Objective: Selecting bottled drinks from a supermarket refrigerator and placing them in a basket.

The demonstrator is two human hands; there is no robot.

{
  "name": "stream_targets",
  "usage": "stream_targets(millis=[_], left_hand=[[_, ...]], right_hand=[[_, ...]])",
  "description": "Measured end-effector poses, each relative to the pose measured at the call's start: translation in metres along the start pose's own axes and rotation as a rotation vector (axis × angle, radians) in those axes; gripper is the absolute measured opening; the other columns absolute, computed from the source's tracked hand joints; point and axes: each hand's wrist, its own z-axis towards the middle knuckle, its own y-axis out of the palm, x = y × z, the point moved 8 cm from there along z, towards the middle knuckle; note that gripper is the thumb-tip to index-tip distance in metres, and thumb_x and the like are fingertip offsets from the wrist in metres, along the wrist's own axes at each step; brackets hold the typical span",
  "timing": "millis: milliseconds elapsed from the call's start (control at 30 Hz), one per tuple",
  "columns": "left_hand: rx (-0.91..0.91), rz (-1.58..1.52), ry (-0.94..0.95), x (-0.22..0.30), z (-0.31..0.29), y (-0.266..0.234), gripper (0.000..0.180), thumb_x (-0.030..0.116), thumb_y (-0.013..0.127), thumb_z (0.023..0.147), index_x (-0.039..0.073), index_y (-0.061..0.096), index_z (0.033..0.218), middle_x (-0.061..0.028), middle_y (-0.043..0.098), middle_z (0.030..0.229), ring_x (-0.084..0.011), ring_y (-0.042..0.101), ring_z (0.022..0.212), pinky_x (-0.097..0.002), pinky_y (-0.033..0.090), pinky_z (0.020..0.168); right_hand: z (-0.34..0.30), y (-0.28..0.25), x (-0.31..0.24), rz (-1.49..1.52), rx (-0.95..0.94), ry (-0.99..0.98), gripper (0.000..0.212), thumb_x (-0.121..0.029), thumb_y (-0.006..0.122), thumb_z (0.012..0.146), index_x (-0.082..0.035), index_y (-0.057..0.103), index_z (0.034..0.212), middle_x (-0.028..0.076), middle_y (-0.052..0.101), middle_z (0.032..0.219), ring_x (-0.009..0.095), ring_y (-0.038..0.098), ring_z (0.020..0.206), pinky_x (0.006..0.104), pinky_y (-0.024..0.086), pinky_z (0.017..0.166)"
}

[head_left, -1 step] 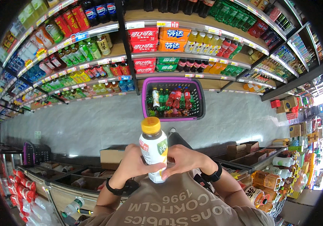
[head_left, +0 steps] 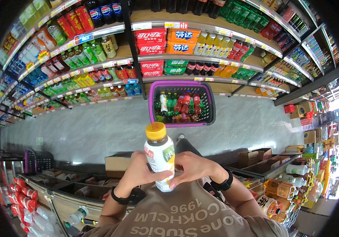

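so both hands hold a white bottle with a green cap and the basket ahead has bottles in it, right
The cap is yellow, not green, as the head view shows. The left hand and right hand do hold the white bottle, and the basket holds bottles.

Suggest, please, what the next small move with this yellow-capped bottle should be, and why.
Perhaps lower the yellow-capped bottle toward the purple-rimmed basket: the left hand and right hand are on it, and the basket, standing ahead on the floor, holds other bottles.

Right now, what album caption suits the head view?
Left hand and right hand hold a yellow-capped drink bottle, a shopping basket on the floor beyond.
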Motion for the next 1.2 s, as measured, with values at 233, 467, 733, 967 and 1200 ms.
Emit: stream_targets(millis=[233, 467, 733, 967, 1200], left_hand=[[0.091, -0.289, -0.011, -0.011, -0.004, -0.01, 0.051, 0.021, 0.093, 0.069, 0.0, 0.071, 0.111, -0.0104, 0.077, 0.103, -0.02, 0.075, 0.094, -0.0357, 0.058, 0.086], [0.01, -0.086, 0.014, -0.007, 0.007, -0.004, 0.048, 0.028, 0.09, 0.072, 0.001, 0.073, 0.108, -0.0129, 0.078, 0.099, -0.0261, 0.076, 0.089, -0.0359, 0.058, 0.082], [-0.02, -0.085, -0.26, -0.052, 0.016, 0.003, 0.04, 0.033, 0.069, 0.096, -0.002, 0.07, 0.117, -0.0127, 0.076, 0.105, -0.0217, 0.072, 0.09, -0.0356, 0.055, 0.079], [0.042, -0.568, -0.254, -0.063, 0.04, 0.023, 0.048, 0.009, 0.072, 0.096, -0.001, 0.051, 0.138, -0.0084, 0.066, 0.125, -0.0156, 0.064, 0.113, -0.0342, 0.052, 0.099], [0.22, -0.588, -0.368, -0.064, 0.051, 0.017, 0.043, 0.014, 0.072, 0.096, -0.003, 0.056, 0.133, -0.0097, 0.068, 0.122, -0.0177, 0.067, 0.109, -0.0344, 0.054, 0.093]], right_hand=[[0.0, 0.002, -0.006, -0.069, -0.082, 0.051, 0.07, -0.055, 0.083, 0.079, -0.003, 0.065, 0.122, 0.017, 0.073, 0.114, 0.038, 0.069, 0.105, 0.0441, 0.055, 0.087], [-0.006, 0.003, 0.008, -0.01, -0.067, 0.039, 0.066, -0.052, 0.084, 0.079, 0.001, 0.065, 0.114, 0.019, 0.074, 0.097, 0.038, 0.072, 0.089, 0.0428, 0.056, 0.078], [-0.017, -0.021, 0.027, 0.014, 0.289, 0.068, 0.053, -0.038, 0.085, 0.081, 0.002, 0.066, 0.11, 0.016, 0.07, 0.081, 0.028, 0.068, 0.07, 0.0369, 0.053, 0.065], [-0.026, -0.036, 0.031, 0.021, 0.426, 0.106, 0.072, -0.033, 0.086, 0.082, 0.002, 0.057, 0.137, 0.017, 0.069, 0.083, 0.028, 0.067, 0.066, 0.0364, 0.053, 0.064], [-0.025, -0.04, 0.047, 0.445, 0.391, 0.046, 0.065, -0.013, 0.073, 0.097, -0.002, 0.044, 0.154, 0.009, 0.062, 0.13, 0.012, 0.059, 0.104, 0.024, 0.056, 0.078]])
